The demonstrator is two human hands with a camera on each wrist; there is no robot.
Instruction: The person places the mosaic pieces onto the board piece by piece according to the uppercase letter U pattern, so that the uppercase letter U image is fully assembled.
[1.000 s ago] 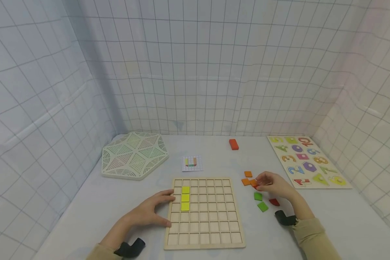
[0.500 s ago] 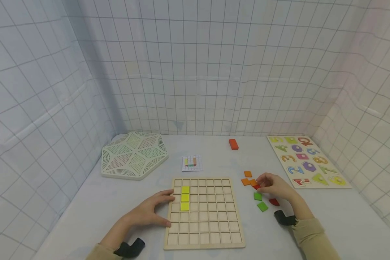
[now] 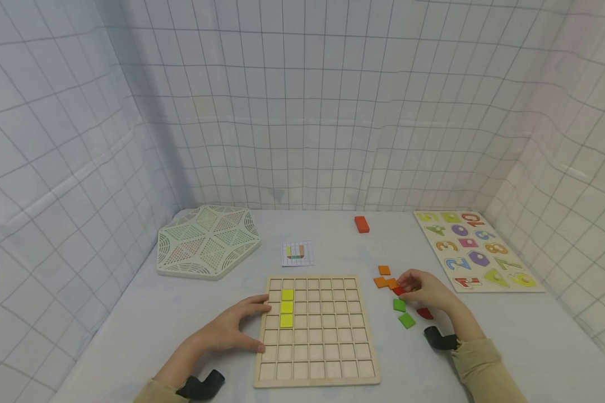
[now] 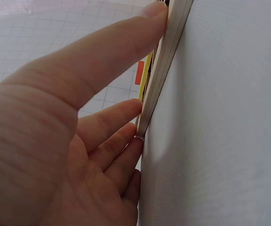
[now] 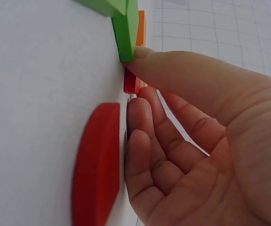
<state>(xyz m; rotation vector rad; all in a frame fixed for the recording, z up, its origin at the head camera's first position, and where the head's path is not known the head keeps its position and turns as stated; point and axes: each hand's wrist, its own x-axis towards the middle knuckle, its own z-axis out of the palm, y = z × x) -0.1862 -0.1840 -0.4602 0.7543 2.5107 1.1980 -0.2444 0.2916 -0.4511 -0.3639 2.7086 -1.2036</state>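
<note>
1. Currently, head view: three yellow tiles sit in the wooden board toward its ten o'clock; orange tiles and green tiles, off it toward three, seem left to place.
2. Left wrist: the left hand rests on the board's edge, grip relaxed.
3. Right wrist: the right hand seemingly pinches a red piece; another red piece lies at seven o'clock from it.

Numbers from 1 to 10 on a puzzle board
Up its left side go 1, 2, 3, 4 and 5; up its right side go 6, 7, 8, 9 and 10. The board lies on the counter.
</note>
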